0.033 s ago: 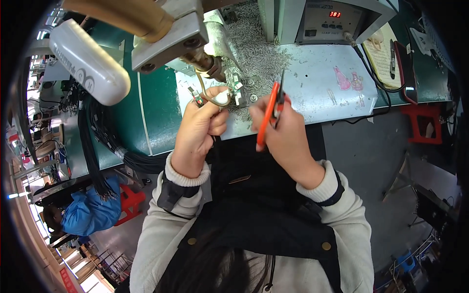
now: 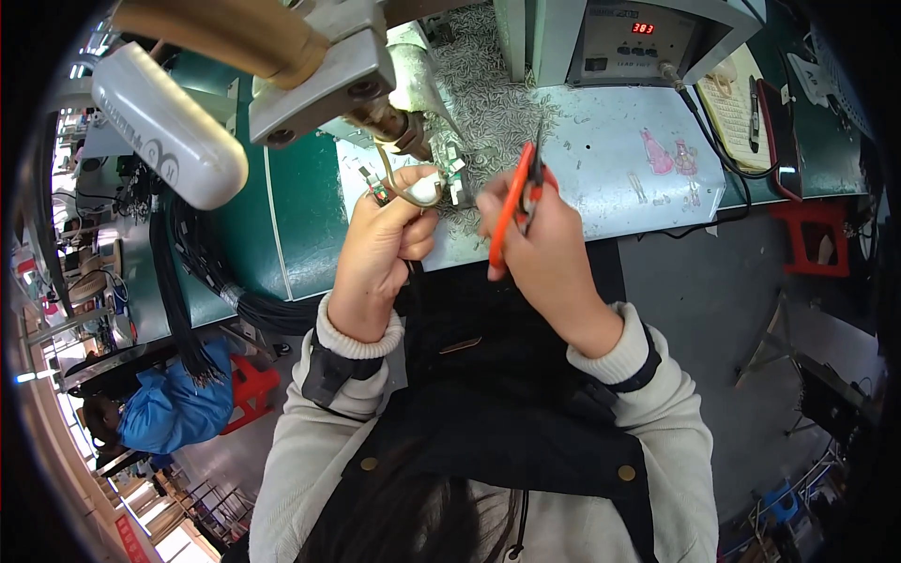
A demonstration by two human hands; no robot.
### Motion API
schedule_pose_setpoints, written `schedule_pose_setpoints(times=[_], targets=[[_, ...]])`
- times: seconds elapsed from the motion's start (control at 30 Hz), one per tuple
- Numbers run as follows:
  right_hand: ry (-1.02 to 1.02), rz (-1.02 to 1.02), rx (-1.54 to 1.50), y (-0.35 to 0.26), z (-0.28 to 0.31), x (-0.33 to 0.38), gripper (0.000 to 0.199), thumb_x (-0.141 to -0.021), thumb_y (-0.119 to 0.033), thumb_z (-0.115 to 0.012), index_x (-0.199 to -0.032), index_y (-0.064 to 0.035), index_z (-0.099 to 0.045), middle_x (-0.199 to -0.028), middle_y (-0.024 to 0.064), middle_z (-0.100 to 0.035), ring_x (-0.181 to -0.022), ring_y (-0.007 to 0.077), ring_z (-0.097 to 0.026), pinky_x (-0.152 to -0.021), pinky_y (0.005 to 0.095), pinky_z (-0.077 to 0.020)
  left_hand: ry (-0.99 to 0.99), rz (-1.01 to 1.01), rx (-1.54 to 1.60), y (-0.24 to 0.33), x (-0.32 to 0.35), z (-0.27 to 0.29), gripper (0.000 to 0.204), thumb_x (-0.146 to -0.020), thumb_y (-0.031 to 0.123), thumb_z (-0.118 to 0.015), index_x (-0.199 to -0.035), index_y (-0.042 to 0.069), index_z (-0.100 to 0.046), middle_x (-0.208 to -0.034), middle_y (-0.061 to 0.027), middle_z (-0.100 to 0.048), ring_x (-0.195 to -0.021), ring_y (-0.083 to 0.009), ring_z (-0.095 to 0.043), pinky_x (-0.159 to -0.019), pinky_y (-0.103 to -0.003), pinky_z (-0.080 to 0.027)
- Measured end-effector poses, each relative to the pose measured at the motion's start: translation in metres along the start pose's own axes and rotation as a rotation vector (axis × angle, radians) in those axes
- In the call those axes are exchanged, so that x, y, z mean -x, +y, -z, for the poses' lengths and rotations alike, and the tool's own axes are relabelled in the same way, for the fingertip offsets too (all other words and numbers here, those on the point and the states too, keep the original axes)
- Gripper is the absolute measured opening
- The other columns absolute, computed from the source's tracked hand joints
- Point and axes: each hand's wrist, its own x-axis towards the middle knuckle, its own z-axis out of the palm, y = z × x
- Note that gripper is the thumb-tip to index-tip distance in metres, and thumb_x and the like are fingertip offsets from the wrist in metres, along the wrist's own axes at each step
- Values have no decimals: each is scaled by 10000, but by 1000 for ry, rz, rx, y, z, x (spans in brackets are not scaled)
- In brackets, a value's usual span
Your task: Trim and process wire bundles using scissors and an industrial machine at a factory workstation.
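Note:
My left hand (image 2: 392,230) is closed, and a small green circuit board (image 2: 377,188) with a metal end pokes out beside its fingers. A dark cable seems to hang below this hand. Close to its fingertips, under the machine's nozzle (image 2: 405,133), is another small green and white board (image 2: 454,169); whether the fingers touch it I cannot tell. A bent tan tube (image 2: 387,167) curves past the thumb. In my right hand (image 2: 547,235) is a pair of cutting pliers (image 2: 511,211) with red-orange handles, their dark tips pointing away from me, apart from the boards.
Silvery clippings (image 2: 488,66) cover much of the white sheet (image 2: 619,141). A control box (image 2: 638,42) with a red display stands behind. A lamp (image 2: 174,122) hangs at left above bundled black cables (image 2: 192,253). A notebook (image 2: 732,108) lies right; a person in blue (image 2: 178,403) sits left.
My right hand and the pliers have shifted slightly left and away from me. My left hand stays almost where it was.

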Motion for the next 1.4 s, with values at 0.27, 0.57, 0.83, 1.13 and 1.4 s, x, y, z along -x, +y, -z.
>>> schedule_pose_setpoints(times=[0.27,0.57,0.83,1.13,1.4], targets=[[-49,-35,-152,-3,0,-31,203,-833,-167,-546,-872,14,-461,-569,16,-456,-393,66,-420,-360,208,-365,-61,21,-89,8,-9,6,126,-787,74,-574,-874,15,-506,-571,49,-389,-397,-6,-251,-349,-165,-156],[-45,-1,-113,0,-4,-30,199,-835,-175,-543,-870,3,-460,-563,17,-448,-398,60,-418,-362,206,-367,-25,-82,-134,1,-8,17,254,-732,139,-639,-904,12,-501,-596,56,-381,-404,-11,-241,-347,-172,-145],[-40,-26,-106,1,-4,-31,183,-835,-166,-539,-879,-6,-462,-586,12,-458,-440,54,-436,-373,204,-376,4,-97,-217,6,-8,6,234,-745,125,-624,-902,2,-503,-586,48,-381,-402,-12,-240,-346,-173,-146],[-5,199,-191,12,-4,-5,146,-851,-143,-502,-861,-9,-448,-645,28,-443,-429,66,-421,-397,198,-378,-11,1,-52,5,31,-4,103,-837,68,-480,-915,9,-512,-649,8,-446,-452,-45,-343,-389,-175,-228],[114,533,-263,3,11,20,121,-860,-121,-485,-848,-2,-492,-656,34,-460,-490,99,-473,-431,217,-376,-236,-102,-177,-12,56,4,130,-862,61,-430,-983,39,-472,-841,-28,-521,-662,-89,-483,-558,-177,-367]])
